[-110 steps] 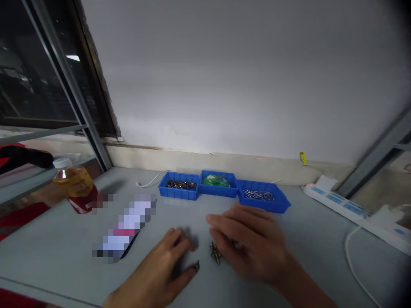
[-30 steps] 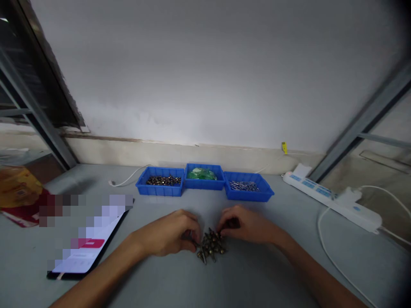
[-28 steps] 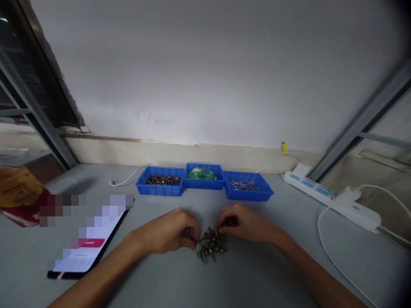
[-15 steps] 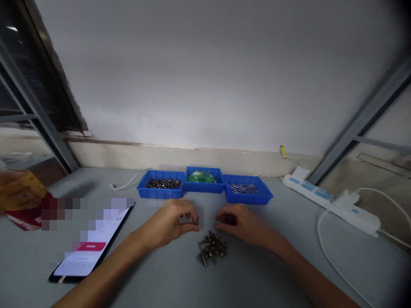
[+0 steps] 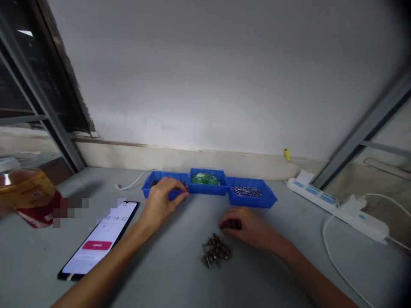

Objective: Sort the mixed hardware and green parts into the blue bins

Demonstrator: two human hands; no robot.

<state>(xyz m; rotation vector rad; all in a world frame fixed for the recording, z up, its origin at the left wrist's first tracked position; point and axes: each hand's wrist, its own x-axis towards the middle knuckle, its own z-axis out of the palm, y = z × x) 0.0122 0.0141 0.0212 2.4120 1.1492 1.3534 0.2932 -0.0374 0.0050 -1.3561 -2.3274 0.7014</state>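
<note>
Head view, taking the heap of metal fittings [image 5: 216, 252] as the clock's centre: this heap sits together on the desk [image 5: 173, 265], outside all 3 blue trays. The 11 o'clock tray [image 5: 145, 189] shows small dark metal parts [image 5: 156, 182] past the hand, the 12 o'clock tray [image 5: 208, 190] has a green plastic bundle [image 5: 205, 179], and the 1 o'clock tray [image 5: 253, 202] holds silver pins [image 5: 247, 192]. With pieces gathered in the heap and parts in the trays, work looks under way rather than finished; I cannot give a count of either.

The left hand [image 5: 162, 199] is over the 11 o'clock tray, its grip narrow; whether it pinches anything, I cannot tell. The right hand [image 5: 247, 224] is loosely curled near the heap, towards 1 o'clock; its contents are hidden. A phone [image 5: 102, 235] at 9 o'clock reads 00:18:42.
</note>
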